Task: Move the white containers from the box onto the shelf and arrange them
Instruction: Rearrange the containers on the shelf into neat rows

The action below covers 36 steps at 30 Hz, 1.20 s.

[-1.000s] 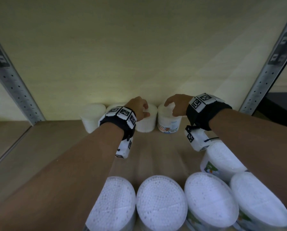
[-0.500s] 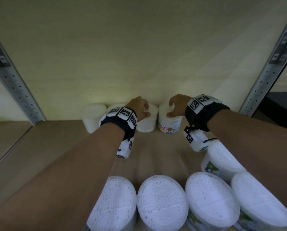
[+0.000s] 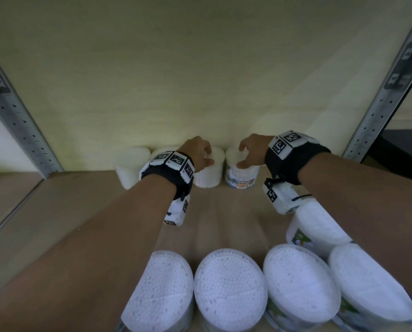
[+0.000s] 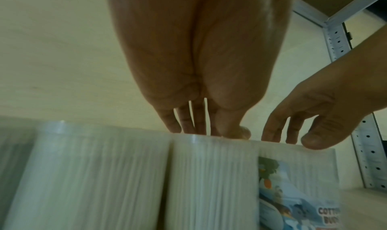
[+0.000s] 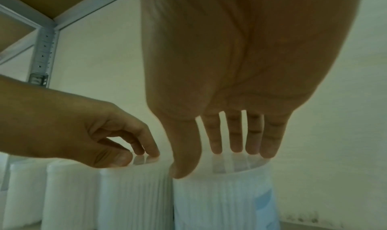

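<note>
Several white cotton-bud containers stand in a row against the back wall of the wooden shelf (image 3: 56, 212). My left hand (image 3: 203, 155) reaches from above and its curled fingers and thumb hold the lid of a plain white container (image 3: 208, 177), seen close in the left wrist view (image 4: 211, 184). Right beside it stands a labelled container (image 3: 242, 178). My right hand (image 3: 245, 154) holds its top, thumb at the near rim and fingertips (image 5: 236, 149) at the far side of the lid. The two containers touch side by side.
Two more white containers (image 3: 130, 168) stand left of my left hand, one partly hidden by the wrist. Several lidded containers (image 3: 228, 288) crowd the near bottom edge, another (image 3: 317, 224) under my right wrist. Metal uprights (image 3: 20, 121) flank the shelf.
My right hand has lowered its fingers onto the labelled container's lid. The left hand has stayed on its container, and both containers have kept their places.
</note>
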{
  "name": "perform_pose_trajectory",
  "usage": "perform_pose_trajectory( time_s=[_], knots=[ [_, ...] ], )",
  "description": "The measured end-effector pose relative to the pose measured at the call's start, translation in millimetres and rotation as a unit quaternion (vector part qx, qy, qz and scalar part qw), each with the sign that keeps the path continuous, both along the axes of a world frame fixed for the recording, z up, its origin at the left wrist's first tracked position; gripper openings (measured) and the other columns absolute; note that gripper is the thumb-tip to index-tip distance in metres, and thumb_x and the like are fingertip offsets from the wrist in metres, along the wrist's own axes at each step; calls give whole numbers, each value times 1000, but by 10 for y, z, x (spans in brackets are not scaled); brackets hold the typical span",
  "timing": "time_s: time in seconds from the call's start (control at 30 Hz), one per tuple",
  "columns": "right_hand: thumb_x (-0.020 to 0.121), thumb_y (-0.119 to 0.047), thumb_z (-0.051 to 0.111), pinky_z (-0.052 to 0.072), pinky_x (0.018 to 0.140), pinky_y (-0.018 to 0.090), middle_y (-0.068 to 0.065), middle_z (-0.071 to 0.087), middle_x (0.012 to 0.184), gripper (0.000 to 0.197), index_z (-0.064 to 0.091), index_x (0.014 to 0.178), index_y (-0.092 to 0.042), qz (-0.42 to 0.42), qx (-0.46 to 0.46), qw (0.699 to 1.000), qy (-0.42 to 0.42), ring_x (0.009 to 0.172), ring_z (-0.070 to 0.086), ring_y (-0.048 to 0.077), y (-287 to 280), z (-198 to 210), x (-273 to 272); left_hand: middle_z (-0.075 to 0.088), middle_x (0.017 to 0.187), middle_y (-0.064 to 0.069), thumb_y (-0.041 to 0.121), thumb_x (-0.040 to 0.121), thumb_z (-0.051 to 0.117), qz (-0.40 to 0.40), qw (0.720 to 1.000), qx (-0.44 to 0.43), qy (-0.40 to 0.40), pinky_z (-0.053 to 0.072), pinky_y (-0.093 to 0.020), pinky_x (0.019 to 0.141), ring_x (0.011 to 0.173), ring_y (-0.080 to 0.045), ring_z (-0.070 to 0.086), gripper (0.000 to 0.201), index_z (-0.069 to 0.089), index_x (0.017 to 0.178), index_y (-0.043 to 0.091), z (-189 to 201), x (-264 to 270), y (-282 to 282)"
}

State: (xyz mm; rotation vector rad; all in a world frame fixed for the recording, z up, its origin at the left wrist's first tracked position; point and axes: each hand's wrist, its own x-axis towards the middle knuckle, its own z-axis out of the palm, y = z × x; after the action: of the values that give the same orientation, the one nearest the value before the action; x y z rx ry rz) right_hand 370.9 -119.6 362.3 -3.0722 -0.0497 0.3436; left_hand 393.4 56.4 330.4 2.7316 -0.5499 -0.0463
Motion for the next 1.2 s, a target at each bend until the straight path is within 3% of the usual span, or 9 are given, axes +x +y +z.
perform_pose_trajectory(
  time_s=[0.4,0.63,0.83,0.97,1.1,1.2],
  knots=[
    [84,-21,71,40,102,31,6,44,144,64,43,140,-17,40,-11,999,13,129,48,24,-96,47,7,46,134,-13,27,90,62,-2,1000,0,0,41,-36,102,123,-29,47,40,57,124,7,7,-5,2],
    [88,-36,64,40,101,30,4,52,139,58,47,140,-17,45,-2,999,-1,126,51,23,-92,40,13,46,133,-13,26,90,62,-5,1000,5,2,41,-37,101,122,-29,48,38,57,123,7,8,-9,6],
    [87,-33,66,39,101,30,5,47,143,57,49,138,-14,47,-19,999,-10,127,49,24,-85,26,40,49,134,-11,21,89,63,-23,999,19,22,40,-33,99,122,-28,50,39,57,125,8,89,-14,12],
    [88,-30,65,38,102,29,6,44,145,57,48,139,-12,51,-29,998,-5,129,48,25,-66,29,84,48,138,-9,8,88,61,-53,995,68,41,39,-31,100,124,-26,49,40,55,127,13,164,11,30],
    [89,-27,64,37,103,29,7,43,146,56,47,139,-10,55,-32,998,-8,130,47,25,-68,-7,126,43,144,-9,-11,83,45,-72,991,97,60,41,-33,98,129,-27,45,54,54,129,17,279,1,6],
    [88,-26,65,38,103,30,8,44,145,55,48,138,-9,58,-32,998,-21,128,48,26,-76,-45,139,41,144,-9,-9,85,44,-63,994,78,50,39,-32,99,131,-27,43,52,53,130,14,274,-5,-22]
  ],
)
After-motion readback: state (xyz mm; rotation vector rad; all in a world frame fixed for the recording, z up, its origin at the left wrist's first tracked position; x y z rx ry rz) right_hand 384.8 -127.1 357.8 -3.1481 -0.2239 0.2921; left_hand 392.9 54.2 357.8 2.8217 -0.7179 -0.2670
